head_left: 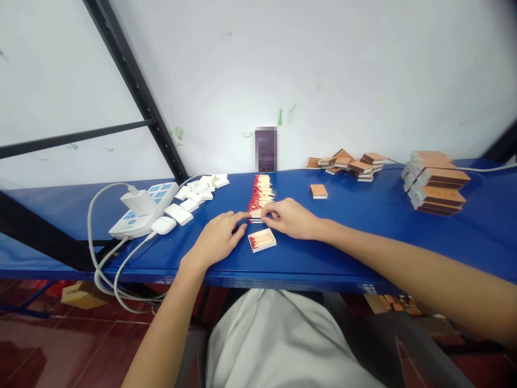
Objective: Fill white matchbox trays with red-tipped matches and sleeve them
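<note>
A long pile of red-tipped matches (263, 189) runs along the blue table, heads to the left. My left hand (221, 235) rests at the pile's near left side, its index fingertip touching the match heads and its thumb held apart. On the opposite side, my right hand (291, 218) has thumb and fingers pinched together at the plain ends of the nearest matches. The fingertips partly hide what is gripped. Just in front of both hands lies a white matchbox tray (263, 241) with several matches in it, heads to the left.
Several white trays (196, 192) lie loose at left, beside a power strip (143, 210) with chargers and looping cables. One brown matchbox (319, 191) sits right of the pile. More matchboxes (350, 163) are heaped at the wall, and a stack of matchboxes (438, 183) stands far right.
</note>
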Motion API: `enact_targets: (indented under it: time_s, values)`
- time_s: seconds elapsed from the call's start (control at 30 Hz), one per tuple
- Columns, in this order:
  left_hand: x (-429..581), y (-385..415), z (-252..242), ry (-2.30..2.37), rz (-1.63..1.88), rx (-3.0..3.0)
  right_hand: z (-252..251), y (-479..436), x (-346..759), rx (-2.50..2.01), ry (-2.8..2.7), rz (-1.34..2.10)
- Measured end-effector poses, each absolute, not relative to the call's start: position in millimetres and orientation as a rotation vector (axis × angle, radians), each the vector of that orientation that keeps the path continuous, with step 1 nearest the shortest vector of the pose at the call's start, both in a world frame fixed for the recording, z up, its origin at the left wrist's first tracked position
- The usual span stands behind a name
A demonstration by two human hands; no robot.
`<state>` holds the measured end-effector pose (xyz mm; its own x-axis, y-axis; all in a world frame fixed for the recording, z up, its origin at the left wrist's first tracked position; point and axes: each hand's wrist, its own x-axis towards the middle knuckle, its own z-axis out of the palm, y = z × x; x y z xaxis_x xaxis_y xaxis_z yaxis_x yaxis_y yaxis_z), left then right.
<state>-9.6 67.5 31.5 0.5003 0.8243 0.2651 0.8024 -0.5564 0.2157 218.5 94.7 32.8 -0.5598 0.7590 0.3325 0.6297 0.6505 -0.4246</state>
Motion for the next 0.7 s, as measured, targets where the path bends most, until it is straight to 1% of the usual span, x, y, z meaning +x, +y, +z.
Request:
enact_targets:
  time_s: [0.37,0.7]
  values:
    - [-8.3,65.9,32.6,1.398,0.570,2.642,41.3,87.6,224.1,-0.961,-2.551,0.345]
    - [-8.7,66.4,31.6,1.380,0.575,2.627,39.8,88.4,223.3,-0.977,-2.624,0.294]
